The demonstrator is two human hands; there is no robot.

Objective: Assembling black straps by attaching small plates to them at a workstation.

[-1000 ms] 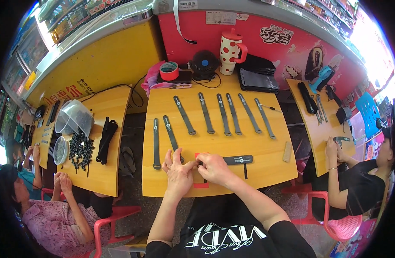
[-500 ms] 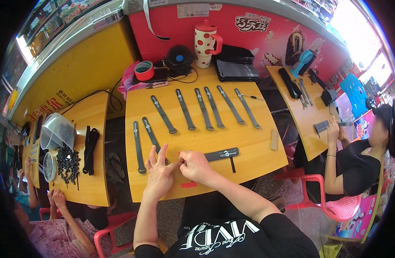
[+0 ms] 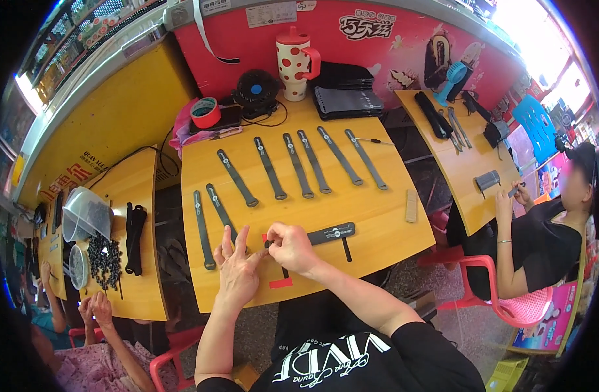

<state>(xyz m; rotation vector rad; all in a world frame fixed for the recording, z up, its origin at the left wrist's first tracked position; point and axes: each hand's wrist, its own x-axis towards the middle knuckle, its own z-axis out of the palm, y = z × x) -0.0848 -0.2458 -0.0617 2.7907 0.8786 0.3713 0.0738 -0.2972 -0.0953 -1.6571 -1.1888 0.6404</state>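
Note:
A dark grey strap (image 3: 335, 233) with a rounded end and white print lies across the near part of the wooden table (image 3: 351, 196). My right hand (image 3: 291, 249) is closed in a pinch over the strap's left end, on a small black piece (image 3: 268, 244). Close beside it is my left hand (image 3: 239, 274), fingers spread, its thumb side reaching to the right fingertips. Under the hands, red tape marks (image 3: 281, 283) show on the tabletop. A thin black strip (image 3: 347, 249) sticks out from below the strap. My fingers partly hide the strap's left end.
Several similar grey straps (image 3: 260, 166) lie spread over the table's far half. Behind them stand a spotted tumbler (image 3: 293, 68), a black fan (image 3: 255, 90), red tape roll (image 3: 205, 114) and stacked black sheets (image 3: 348, 101). A beige block (image 3: 411, 206) lies right. Co-workers sit at both side tables.
The head view has shifted slightly. A small black piece now shows at my right fingertips, while both hands stay close together. The co-worker at right has lowered their hands, and a grey piece lies on that table.

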